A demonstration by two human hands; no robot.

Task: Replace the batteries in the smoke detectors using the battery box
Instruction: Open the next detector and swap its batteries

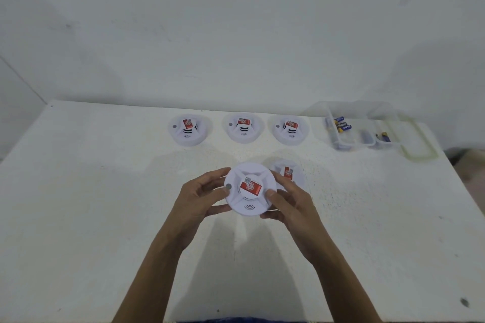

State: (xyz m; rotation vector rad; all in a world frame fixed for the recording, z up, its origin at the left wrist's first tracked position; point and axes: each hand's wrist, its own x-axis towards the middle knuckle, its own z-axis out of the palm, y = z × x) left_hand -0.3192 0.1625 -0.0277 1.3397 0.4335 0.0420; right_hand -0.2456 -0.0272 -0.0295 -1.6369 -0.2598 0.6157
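Observation:
A round white smoke detector [249, 200] with a red label on top is held above the table, face up. My left hand [199, 196] grips its left rim and my right hand [288, 203] grips its right rim. Behind my right hand another detector [287, 172] lies on the table, partly hidden. Three more detectors stand in a row further back: left [188, 129], middle [242, 127], right [290, 129]. A clear plastic battery box [363, 126] sits open at the back right, with blue and yellow batteries [341, 125] in its compartments.
The white table [91, 204] meets a white wall along its far edge. The battery box's clear lid [420, 143] lies open to the right of the box, near the table's right edge. A dark speck [464, 302] marks the table's front right.

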